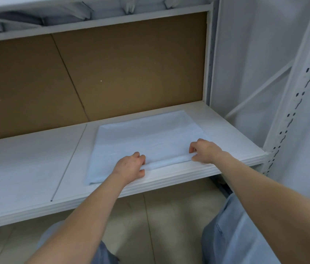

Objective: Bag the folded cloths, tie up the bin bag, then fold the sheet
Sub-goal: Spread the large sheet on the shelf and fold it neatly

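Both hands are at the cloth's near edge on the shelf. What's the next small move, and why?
Probably draw the folded cloth toward you, off the shelf. The left hand and right hand each pinch its near edge, and it lies flat close to the shelf's front lip, so a short pull should free it for bagging.

Head view, down onto shelf (26, 168)

A folded sheet (146, 141) lies on the shelf (26, 164) toward its right end, before the backboard (112, 73), with the left hand (130, 166) and right hand (204, 151) at its near edge.
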The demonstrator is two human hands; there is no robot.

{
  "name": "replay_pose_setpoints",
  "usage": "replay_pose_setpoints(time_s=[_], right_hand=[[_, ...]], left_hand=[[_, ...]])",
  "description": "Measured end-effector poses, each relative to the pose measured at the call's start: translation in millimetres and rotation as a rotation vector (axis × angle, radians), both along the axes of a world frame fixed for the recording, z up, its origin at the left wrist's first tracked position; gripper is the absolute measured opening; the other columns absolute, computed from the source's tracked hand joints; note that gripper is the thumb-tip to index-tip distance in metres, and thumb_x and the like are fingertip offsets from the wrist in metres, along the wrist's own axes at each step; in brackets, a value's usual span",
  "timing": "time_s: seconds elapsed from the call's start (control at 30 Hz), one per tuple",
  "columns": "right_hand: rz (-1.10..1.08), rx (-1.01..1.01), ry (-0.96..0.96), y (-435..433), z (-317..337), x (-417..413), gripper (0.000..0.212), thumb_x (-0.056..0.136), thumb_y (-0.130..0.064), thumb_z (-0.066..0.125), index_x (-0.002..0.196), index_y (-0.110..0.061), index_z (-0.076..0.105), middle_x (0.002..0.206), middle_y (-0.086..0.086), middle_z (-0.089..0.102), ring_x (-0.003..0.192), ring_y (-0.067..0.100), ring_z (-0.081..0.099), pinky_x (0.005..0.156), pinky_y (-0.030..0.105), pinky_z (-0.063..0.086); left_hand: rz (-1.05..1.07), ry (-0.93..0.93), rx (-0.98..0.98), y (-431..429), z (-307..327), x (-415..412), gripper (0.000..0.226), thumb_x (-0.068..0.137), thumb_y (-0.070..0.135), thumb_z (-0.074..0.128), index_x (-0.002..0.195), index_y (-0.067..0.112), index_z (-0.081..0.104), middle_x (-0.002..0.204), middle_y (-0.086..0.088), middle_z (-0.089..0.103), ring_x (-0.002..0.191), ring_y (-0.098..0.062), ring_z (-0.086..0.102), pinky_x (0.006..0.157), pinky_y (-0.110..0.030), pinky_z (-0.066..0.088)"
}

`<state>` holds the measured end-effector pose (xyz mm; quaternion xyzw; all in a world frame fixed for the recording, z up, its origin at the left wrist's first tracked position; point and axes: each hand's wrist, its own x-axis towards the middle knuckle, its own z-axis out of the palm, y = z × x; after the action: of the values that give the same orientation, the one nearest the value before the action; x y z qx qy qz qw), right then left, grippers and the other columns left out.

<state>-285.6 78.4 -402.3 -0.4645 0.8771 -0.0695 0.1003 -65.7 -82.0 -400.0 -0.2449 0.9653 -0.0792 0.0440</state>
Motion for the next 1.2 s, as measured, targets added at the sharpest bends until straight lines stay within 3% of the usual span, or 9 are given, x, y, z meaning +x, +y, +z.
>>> replay_pose_setpoints(time_s=[0.17, 0.37, 0.5, 0.57, 0.77, 0.87, 1.0, 1.1, 1.2], right_hand=[[-0.025, 0.049, 0.058, -2.4, -1.2, 3.8, 0.029, 0.094, -0.021, 0.053, 0.122, -0.018, 0.050, 0.124, 0.006, 0.045, 0.105, 0.028, 0.053, 0.082, 0.029, 0.043], [-0.026, 0.159, -0.025, -9.1, 12.8, 3.9, 0.037, 0.087, -0.024, 0.057, 0.124, -0.020, 0.050, 0.126, 0.003, 0.045, 0.108, 0.024, 0.052, 0.086, 0.029, 0.045], [0.039, 0.130, -0.054, -25.0, 20.3, 17.5, 0.046, 0.082, -0.048, 0.065, 0.117, -0.021, 0.054, 0.113, -0.001, 0.049, 0.100, 0.019, 0.051, 0.084, 0.029, 0.044], [0.085, 0.088, -0.067, -36.2, 15.2, 29.8, 0.044, 0.081, -0.049, 0.066, 0.115, -0.021, 0.056, 0.112, -0.003, 0.052, 0.099, 0.018, 0.052, 0.082, 0.029, 0.044], [0.156, 0.062, -0.012, -48.5, 3.4, 45.4, 0.035, 0.085, -0.041, 0.061, 0.113, -0.022, 0.054, 0.110, -0.001, 0.054, 0.093, 0.018, 0.049, 0.085, 0.030, 0.045], [0.148, 0.060, -0.031, -46.0, 0.2, 44.0, 0.039, 0.085, -0.044, 0.062, 0.116, -0.022, 0.052, 0.117, 0.002, 0.053, 0.096, 0.019, 0.050, 0.087, 0.029, 0.043], [0.123, 0.069, -0.203, -48.9, 9.0, 39.4, 0.043, 0.080, -0.054, 0.065, 0.107, -0.022, 0.056, 0.109, -0.004, 0.053, 0.101, 0.018, 0.052, 0.091, 0.030, 0.044], [0.047, -0.074, -0.257, -55.5, 19.1, 29.8, 0.045, 0.085, -0.060, 0.055, 0.105, -0.020, 0.060, 0.110, -0.001, 0.056, 0.100, 0.019, 0.054, 0.085, 0.031, 0.045], [-0.099, -0.164, -0.047, -63.6, 25.6, 17.5, 0.040, 0.097, -0.048, 0.042, 0.122, -0.019, 0.056, 0.125, 0.005, 0.050, 0.108, 0.024, 0.052, 0.086, 0.035, 0.046]], left_hand=[[0.017, 0.008, -0.006, 3.2, -5.0, -5.2, 0.027, 0.088, 0.012, 0.048, 0.115, 0.008, 0.048, 0.114, -0.010, 0.048, 0.091, -0.034, 0.059, 0.065, -0.035, 0.041], [0.026, 0.041, 0.244, -10.2, 3.9, 7.3, 0.033, 0.085, 0.025, 0.054, 0.117, 0.021, 0.049, 0.115, 0.001, 0.048, 0.100, -0.022, 0.055, 0.083, -0.032, 0.048], [0.089, -0.072, 0.120, -29.0, 12.4, 31.4, 0.034, 0.085, 0.033, 0.054, 0.116, 0.021, 0.049, 0.114, 0.001, 0.049, 0.092, -0.020, 0.054, 0.076, -0.030, 0.046], [0.129, -0.094, 0.075, -33.9, 12.7, 42.9, 0.032, 0.086, 0.034, 0.054, 0.113, 0.019, 0.049, 0.112, 0.000, 0.050, 0.086, -0.020, 0.052, 0.070, -0.028, 0.042], [0.169, -0.076, 0.031, -34.0, 4.9, 50.4, 0.030, 0.087, 0.022, 0.052, 0.114, 0.010, 0.048, 0.114, -0.007, 0.052, 0.096, -0.028, 0.057, 0.070, -0.032, 0.041], [0.193, -0.068, 0.116, -35.9, 6.7, 50.4, 0.030, 0.084, 0.023, 0.055, 0.111, 0.012, 0.048, 0.110, -0.006, 0.053, 0.082, -0.022, 0.049, 0.068, -0.030, 0.043], [0.298, -0.069, 0.358, -42.2, 20.9, 49.1, 0.030, 0.082, 0.040, 0.053, 0.103, 0.019, 0.050, 0.095, 0.000, 0.054, 0.076, -0.021, 0.058, 0.061, -0.026, 0.047], [0.258, -0.013, 0.191, -44.0, 30.6, 32.9, 0.034, 0.090, 0.050, 0.043, 0.101, 0.020, 0.056, 0.101, -0.002, 0.057, 0.090, -0.022, 0.057, 0.074, -0.032, 0.045], [0.210, 0.173, 0.064, -42.7, 32.1, 5.4, 0.038, 0.099, 0.041, 0.032, 0.115, 0.017, 0.057, 0.116, -0.006, 0.052, 0.104, -0.028, 0.058, 0.084, -0.037, 0.048]])
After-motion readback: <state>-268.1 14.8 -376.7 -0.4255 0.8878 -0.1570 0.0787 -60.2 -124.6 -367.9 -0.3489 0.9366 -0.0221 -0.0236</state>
